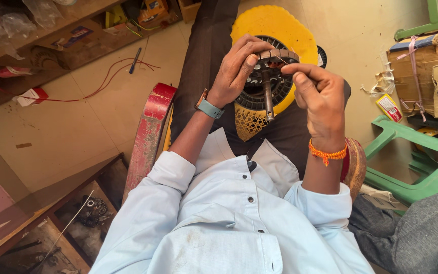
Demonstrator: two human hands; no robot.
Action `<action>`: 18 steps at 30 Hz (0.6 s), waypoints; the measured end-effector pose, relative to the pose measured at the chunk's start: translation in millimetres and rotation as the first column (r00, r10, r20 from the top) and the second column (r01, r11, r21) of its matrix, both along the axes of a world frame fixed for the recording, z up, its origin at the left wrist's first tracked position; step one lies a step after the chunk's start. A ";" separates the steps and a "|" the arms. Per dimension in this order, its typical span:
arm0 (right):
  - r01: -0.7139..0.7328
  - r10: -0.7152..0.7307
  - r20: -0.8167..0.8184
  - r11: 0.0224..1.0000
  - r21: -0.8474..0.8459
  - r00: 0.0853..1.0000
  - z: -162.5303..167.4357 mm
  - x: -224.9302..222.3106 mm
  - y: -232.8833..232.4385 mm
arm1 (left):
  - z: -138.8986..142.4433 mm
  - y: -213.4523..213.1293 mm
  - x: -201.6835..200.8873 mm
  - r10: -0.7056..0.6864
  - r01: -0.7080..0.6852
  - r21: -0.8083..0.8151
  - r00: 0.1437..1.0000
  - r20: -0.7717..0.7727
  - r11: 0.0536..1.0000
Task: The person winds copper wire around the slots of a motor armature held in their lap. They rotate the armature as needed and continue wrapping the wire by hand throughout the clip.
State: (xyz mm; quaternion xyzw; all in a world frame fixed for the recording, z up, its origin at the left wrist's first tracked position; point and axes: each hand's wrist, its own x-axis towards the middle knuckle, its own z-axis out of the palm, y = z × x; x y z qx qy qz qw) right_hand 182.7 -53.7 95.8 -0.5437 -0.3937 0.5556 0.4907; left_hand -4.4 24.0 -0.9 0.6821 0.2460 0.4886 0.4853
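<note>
From the head camera we see our left hand (236,68) wrapped around a small motor rotor (272,63), fingers curled over its dark laminated core and the thumb pressed on the near edge, so the rotor sits just inside the fingertips with its steel shaft (268,96) hanging down below them. Our right hand (320,94) is pinched shut, thumb against forefinger, on what looks like a thin wire (284,61) at the rotor's right edge; it is too fine to be sure of. Directly beneath the fingers lies a yellow fan guard (295,35) on our lap.

We judge the main risk is the thin strand snapping or slipping from the pinch if we tug hard. The rotor is held only at its rim, so a loosened thumb could let it drop onto the guard below.
</note>
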 end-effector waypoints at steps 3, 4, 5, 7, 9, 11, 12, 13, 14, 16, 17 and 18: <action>0.006 -0.006 -0.044 1.000 -0.013 0.999 1.6 4.4 2.3 | -1.3 -1.7 0.2 0.013 -0.013 0.010 1.000 -0.014 1.000; 0.008 -0.009 -0.088 1.000 -0.009 0.996 2.3 5.8 2.8 | -1.2 -2.2 0.0 0.031 -0.030 0.027 0.999 -0.028 0.999; 0.016 -0.018 -0.104 1.000 -0.019 0.994 3.0 7.2 3.2 | -0.7 -2.6 -0.4 0.050 -0.048 0.046 0.998 -0.042 0.998; 0.024 -0.029 -0.137 0.999 -0.037 0.990 4.3 9.6 3.9 | 0.3 -1.9 -0.6 0.055 -0.053 0.045 0.997 -0.050 0.998; 0.009 -0.014 -0.136 0.999 -0.038 0.991 5.5 11.8 4.4 | 1.2 -0.9 -1.1 0.059 -0.057 0.045 0.997 -0.046 0.997; -0.002 -0.004 -0.158 0.999 -0.042 0.988 6.7 13.5 4.4 | 1.6 -1.0 -1.5 0.059 -0.058 0.043 0.998 -0.030 0.997; -0.001 -0.007 -0.181 0.999 -0.045 0.983 7.2 14.1 4.2 | 1.6 -1.5 -2.2 0.062 -0.061 0.039 0.998 -0.031 0.997; 0.003 -0.013 -0.203 0.999 -0.048 0.979 7.6 14.5 3.7 | 1.4 -2.0 -2.1 0.062 -0.061 0.037 0.998 -0.032 0.997; -0.007 -0.005 -0.219 0.998 -0.057 0.976 7.9 14.7 3.1 | 1.3 -2.2 -2.1 0.060 -0.059 0.035 0.998 -0.032 0.998; -0.022 0.003 -0.248 0.997 -0.075 0.969 8.1 14.4 1.0 | 1.1 -2.5 -1.6 0.054 -0.054 0.025 0.998 -0.035 0.998; -0.031 0.013 -0.209 0.996 -0.083 0.978 8.0 13.8 -0.4 | 1.2 -2.3 -1.4 0.053 -0.052 0.021 0.998 -0.036 0.998; -0.042 0.026 -0.171 0.995 -0.091 0.985 7.7 12.9 -2.0 | 1.3 -2.0 -0.9 0.051 -0.050 0.016 0.998 -0.035 0.999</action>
